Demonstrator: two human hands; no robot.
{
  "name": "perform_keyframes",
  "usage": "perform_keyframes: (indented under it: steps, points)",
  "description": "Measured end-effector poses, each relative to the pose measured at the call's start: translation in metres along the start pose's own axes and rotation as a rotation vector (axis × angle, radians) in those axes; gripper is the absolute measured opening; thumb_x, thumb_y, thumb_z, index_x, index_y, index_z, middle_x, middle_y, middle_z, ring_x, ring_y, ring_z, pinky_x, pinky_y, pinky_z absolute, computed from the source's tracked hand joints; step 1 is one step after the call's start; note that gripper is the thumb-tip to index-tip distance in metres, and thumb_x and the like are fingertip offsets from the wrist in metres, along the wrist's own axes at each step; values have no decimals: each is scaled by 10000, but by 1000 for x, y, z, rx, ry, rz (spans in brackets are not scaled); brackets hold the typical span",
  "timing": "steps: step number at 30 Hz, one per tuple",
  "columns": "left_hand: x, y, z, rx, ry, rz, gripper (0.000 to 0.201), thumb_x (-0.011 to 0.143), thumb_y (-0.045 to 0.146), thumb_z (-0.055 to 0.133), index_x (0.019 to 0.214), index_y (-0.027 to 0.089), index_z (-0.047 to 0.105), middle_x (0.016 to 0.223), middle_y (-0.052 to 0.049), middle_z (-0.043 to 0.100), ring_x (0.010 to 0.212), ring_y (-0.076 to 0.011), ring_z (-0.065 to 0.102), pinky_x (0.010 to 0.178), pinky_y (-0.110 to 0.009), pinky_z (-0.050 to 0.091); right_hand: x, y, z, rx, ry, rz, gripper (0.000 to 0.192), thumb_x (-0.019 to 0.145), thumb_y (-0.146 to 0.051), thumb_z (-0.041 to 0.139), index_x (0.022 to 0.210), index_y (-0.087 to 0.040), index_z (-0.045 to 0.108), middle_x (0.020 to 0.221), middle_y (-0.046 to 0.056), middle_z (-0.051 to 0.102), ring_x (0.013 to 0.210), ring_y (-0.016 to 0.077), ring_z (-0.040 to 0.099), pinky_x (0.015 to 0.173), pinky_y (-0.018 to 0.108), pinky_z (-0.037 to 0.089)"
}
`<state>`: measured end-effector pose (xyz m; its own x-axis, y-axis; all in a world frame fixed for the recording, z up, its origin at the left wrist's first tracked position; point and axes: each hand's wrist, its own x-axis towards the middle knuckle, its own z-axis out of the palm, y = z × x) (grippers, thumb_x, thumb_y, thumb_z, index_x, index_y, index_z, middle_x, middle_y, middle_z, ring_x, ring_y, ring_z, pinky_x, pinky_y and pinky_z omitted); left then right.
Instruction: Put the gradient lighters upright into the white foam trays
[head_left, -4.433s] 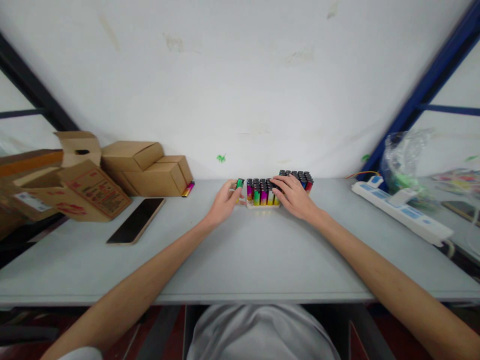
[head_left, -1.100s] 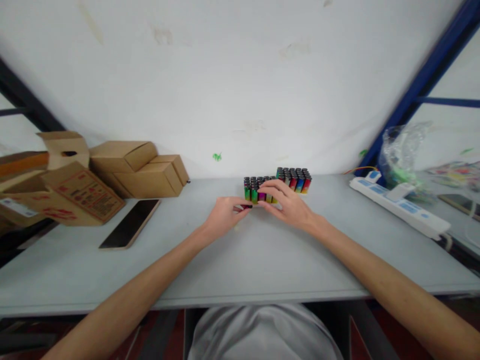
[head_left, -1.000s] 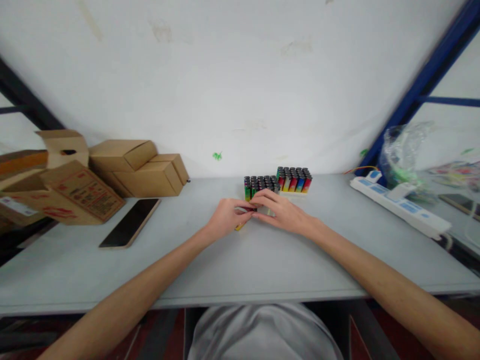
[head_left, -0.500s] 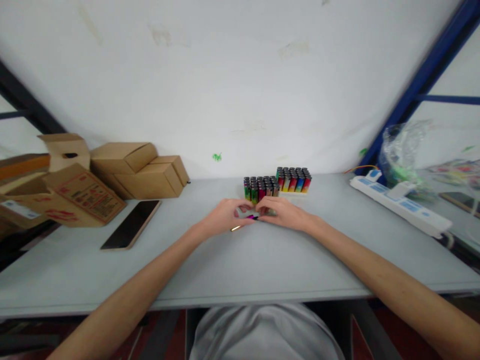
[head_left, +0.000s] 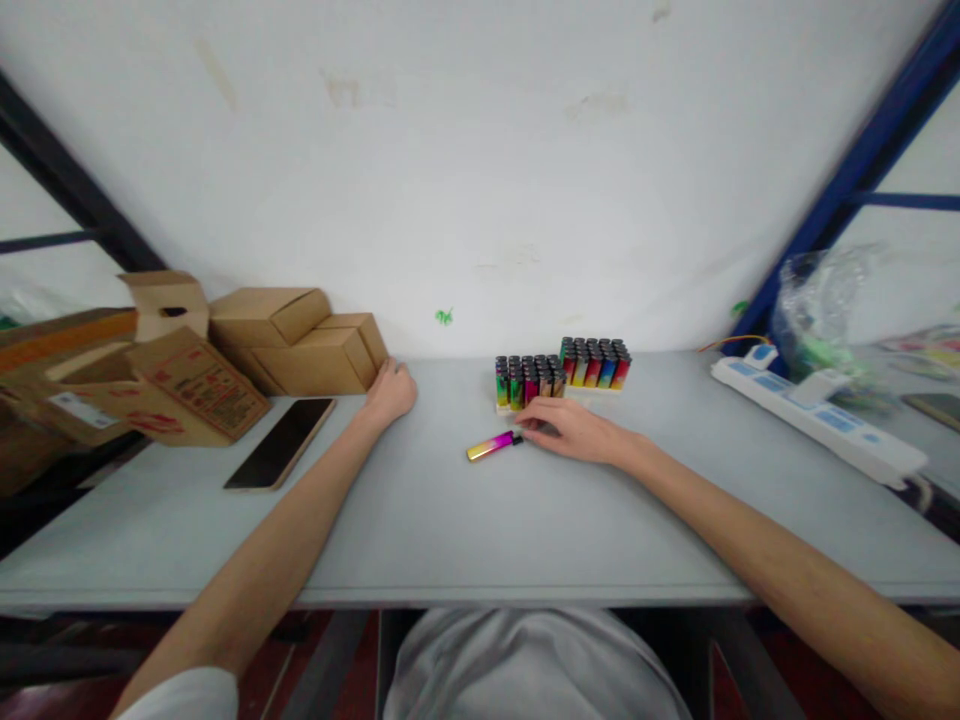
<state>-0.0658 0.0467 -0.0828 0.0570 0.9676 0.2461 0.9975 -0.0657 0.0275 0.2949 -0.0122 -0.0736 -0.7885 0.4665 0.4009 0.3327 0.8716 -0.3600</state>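
Observation:
A purple-to-yellow lighter [head_left: 489, 446] with a black top slants low over the grey table. Its black end meets the fingertips of my right hand [head_left: 570, 428], which is closed in a light pinch there. Just behind that hand stand upright lighters [head_left: 529, 382] packed in rows, and a second block of lighters [head_left: 596, 363] is behind them to the right. Out to the left, my left hand [head_left: 393, 390] rests on the table at the right corner of the stacked cardboard boxes [head_left: 315, 360]. Its fingers are curled in; whatever they hold is hidden.
An open printed carton [head_left: 199, 390] stands at the left, with a dark-screened phone [head_left: 281, 445] lying in front of it. At the right lies a white power strip [head_left: 817, 415] with plugs, beside a clear plastic bag [head_left: 832, 320]. A white wall [head_left: 480, 200] rises behind the table.
My left hand has left the lighter and moved left to the box corner, covering the small dark item seen there earlier. My right hand stays at the lighter's black end. The view has shifted slightly.

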Motion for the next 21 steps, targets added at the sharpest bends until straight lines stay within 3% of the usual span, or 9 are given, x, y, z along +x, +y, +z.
perform_keyframes:
  steps: [6, 10, 13, 17, 21]
  points:
    - [-1, 7, -9, 56, -24, -19, 370, 886, 76, 416, 1032, -6, 746, 1037, -269, 734, 1094, -334, 676, 1072, -433, 462, 0, -2, -4, -12, -12, -18, 249, 1014, -242, 538, 1207, -161, 671, 1069, 105, 707, 939, 207, 678, 881, 354, 557]
    - [-7, 15, -14, 23, -26, -12, 482, 843, 16, 400, 1192, 52, 731, 1083, -213, 762, 1090, -309, 699, 1013, -394, 508, -1, -4, -8, 5, -42, -14, 291, 977, -312, 633, 1224, -162, 668, 1094, 109, 709, 970, 223, 681, 888, 363, 559]
    - [-12, 25, -18, -11, -26, 8, 492, 833, 18, 420, 1208, 99, 728, 1115, -158, 774, 1097, -271, 705, 1000, -354, 519, -2, -3, -6, 13, -62, -9, 327, 948, -357, 687, 1215, -169, 670, 1102, 107, 704, 993, 233, 676, 902, 372, 554]
    - [-23, 49, -25, -205, -61, 94, 381, 821, 77, 508, 1106, 154, 749, 986, -88, 798, 923, -211, 739, 905, -312, 561, -1, 0, 1, 37, -54, -28, 240, 965, -329, 666, 1151, -179, 689, 1079, 93, 697, 998, 224, 668, 908, 363, 547]
    - [-44, 89, -34, -511, -148, 303, 262, 818, 189, 607, 1035, 172, 754, 897, -45, 793, 787, -171, 722, 799, -279, 572, 0, 2, 3, 50, -50, -46, 177, 970, -296, 654, 1085, -175, 710, 1031, 93, 700, 956, 220, 667, 873, 354, 551]
